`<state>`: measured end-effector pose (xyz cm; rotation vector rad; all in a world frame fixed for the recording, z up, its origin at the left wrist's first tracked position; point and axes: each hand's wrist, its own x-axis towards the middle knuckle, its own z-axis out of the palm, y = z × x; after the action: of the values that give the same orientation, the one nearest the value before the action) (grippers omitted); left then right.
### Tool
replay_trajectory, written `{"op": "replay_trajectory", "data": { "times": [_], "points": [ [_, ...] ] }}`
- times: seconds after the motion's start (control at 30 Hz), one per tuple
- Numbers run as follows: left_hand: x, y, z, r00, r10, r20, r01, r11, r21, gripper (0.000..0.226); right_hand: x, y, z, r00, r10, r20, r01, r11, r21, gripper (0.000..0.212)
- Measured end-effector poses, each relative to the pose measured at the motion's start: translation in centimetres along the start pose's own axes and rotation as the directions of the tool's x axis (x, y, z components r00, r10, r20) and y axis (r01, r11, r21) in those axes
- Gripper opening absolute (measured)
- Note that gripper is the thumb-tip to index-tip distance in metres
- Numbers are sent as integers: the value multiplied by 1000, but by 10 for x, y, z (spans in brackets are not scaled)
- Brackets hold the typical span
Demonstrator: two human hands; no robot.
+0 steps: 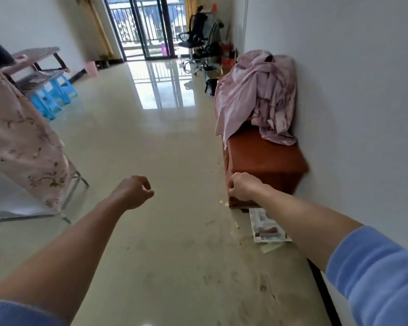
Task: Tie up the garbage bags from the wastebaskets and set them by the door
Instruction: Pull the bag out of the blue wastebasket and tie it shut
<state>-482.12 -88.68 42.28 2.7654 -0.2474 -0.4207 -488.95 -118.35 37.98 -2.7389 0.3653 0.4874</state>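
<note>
My left hand [134, 191] hangs over the tiled floor with its fingers loosely curled and nothing in it. My right hand [243, 186] is in front of the near end of a brown bench [266, 158], fingers curled, holding nothing. A pink wastebasket [90, 68] stands far off by the left wall near the balcony door. A dark bag [211, 86] sits on the floor beyond the bench. No garbage bag is in either hand.
A pink cloth [254, 95] is heaped on the bench along the right wall. A paper leaflet [266, 225] lies by the bench's near end. Left stand a cloth-covered rack [26, 147], blue stools [53, 95] and a shelf. An office chair [196, 41] is by the glass balcony door [146, 27].
</note>
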Motion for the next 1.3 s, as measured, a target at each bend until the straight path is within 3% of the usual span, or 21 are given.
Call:
{"op": "replay_trajectory", "data": {
  "times": [0.33, 0.57, 0.93, 1.2, 1.3],
  "points": [
    [214, -66, -73, 996, -91, -20, 92, 993, 68, 27, 248, -124, -68, 989, -146, -24, 144, 986, -80, 41],
    [413, -108, -154, 999, -42, 18, 40, 991, 131, 27, 408, -186, -123, 998, 1, -55, -4, 999, -41, 44],
    [722, -37, -231, 982, 189, 23, -191, 974, 126, 25, 657, -173, -229, 971, 192, -143, -176, 978, 113, 46],
    [964, -11, -284, 985, 167, 40, -171, 972, 164, 26, 897, -185, -318, 971, 211, -111, -199, 973, 114, 50],
    [1042, -11, -313, 989, 144, 38, -148, 975, 166, 25, 974, -206, -355, 981, 155, -117, -148, 987, 67, 50]
  ]
}}
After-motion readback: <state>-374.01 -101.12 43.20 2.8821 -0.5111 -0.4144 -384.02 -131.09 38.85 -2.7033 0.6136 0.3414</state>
